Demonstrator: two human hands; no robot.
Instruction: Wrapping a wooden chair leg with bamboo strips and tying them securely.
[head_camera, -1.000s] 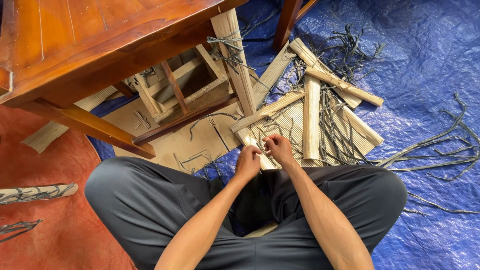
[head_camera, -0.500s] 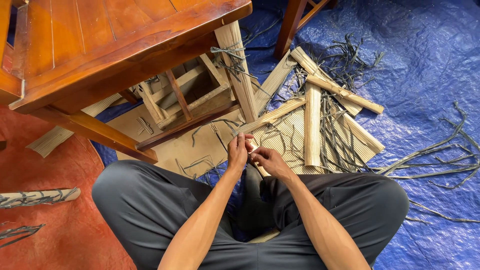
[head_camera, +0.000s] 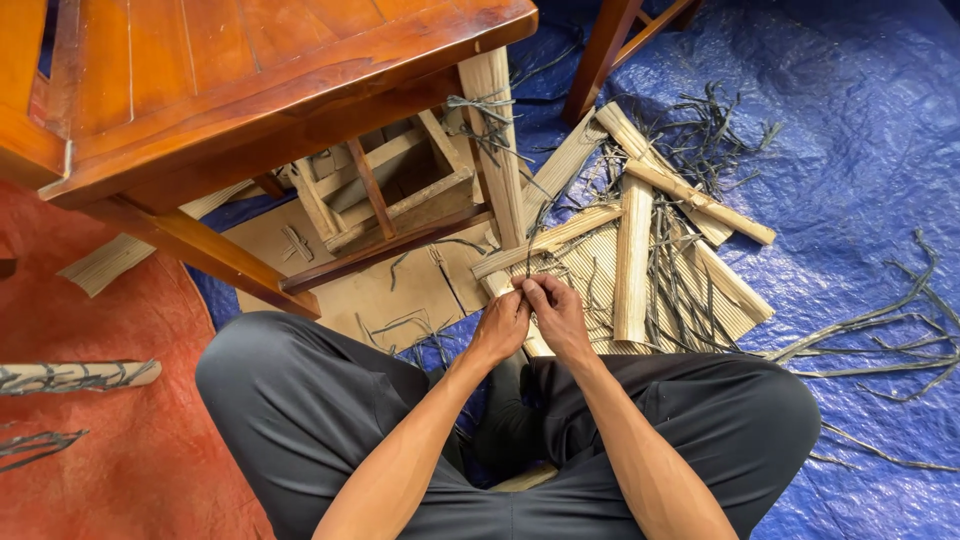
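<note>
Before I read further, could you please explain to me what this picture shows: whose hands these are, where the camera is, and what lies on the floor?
There is no machine here. The camera sits on a person's head and looks down, so you see that person's own crossed legs in dark trousers and two bare hands.

The left hand and the right hand meet in front of the knees. Their fingertips pinch a thin dark strip that runs up toward the pale leg of a wooden chair, where more dark strips are tied. Exactly how the strip is gripped is too small to tell.

On the floor lies a blue plastic sheet. On it rest pale flat sticks, a sheet of brown cardboard and loose dark strips. At the left is a red mat.
</note>
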